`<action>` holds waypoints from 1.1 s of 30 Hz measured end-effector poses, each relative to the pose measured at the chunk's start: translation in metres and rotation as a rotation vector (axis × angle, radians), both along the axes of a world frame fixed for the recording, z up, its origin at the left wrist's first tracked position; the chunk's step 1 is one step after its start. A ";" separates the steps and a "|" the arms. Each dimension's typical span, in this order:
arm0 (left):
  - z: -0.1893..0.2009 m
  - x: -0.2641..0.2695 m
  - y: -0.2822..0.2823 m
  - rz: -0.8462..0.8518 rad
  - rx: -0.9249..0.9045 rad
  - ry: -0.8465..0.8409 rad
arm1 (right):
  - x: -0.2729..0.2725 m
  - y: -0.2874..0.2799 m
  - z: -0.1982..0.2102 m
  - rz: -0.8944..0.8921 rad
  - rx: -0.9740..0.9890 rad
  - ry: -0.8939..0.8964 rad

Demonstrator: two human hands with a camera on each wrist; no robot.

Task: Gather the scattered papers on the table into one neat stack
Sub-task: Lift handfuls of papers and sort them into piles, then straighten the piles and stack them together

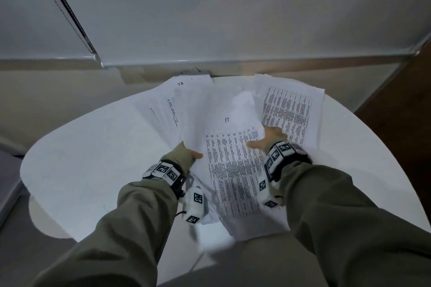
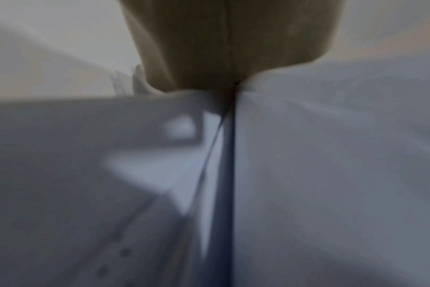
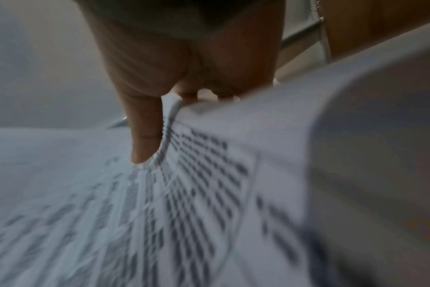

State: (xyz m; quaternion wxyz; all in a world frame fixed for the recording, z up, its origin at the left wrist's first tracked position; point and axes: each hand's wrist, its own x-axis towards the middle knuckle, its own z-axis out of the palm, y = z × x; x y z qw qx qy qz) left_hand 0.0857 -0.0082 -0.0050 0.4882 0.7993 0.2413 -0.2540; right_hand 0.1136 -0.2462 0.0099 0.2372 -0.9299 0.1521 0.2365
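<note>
Two hands work one loose heap of papers [image 1: 233,161] on a round white desk [image 1: 93,170]. The sheets are thin, white, some blank, some printed in dense table grids; too overlapped to count. Left hand [image 1: 186,155], half in an olive cuff, pinches the heap's left edge. Right hand [image 1: 268,140] grips the heap's right edge, thumb [image 3: 145,136] on top, fingers beneath. More sheets fan out behind the heap.
</note>
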 end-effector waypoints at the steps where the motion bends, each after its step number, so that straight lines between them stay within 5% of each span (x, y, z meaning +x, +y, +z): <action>1: 0.006 -0.002 0.001 0.008 -0.057 -0.045 | -0.001 -0.007 0.004 -0.045 0.069 -0.023; 5: 0.045 0.011 0.008 0.069 -0.299 -0.198 | -0.009 -0.023 0.048 -0.280 0.542 -0.076; 13: 0.140 0.035 -0.018 0.120 -0.215 -0.562 | -0.013 0.000 0.147 -0.474 0.796 -0.560; 23: 0.123 0.013 -0.022 0.115 -0.340 -0.577 | -0.036 0.010 0.114 -0.474 0.898 -0.517; 29: 0.126 0.030 -0.021 0.180 -0.342 -0.627 | -0.027 0.018 0.147 -0.455 0.971 -0.863; 33: 0.122 0.041 -0.013 0.203 -0.279 -0.558 | -0.024 0.012 0.174 -0.265 0.665 -1.179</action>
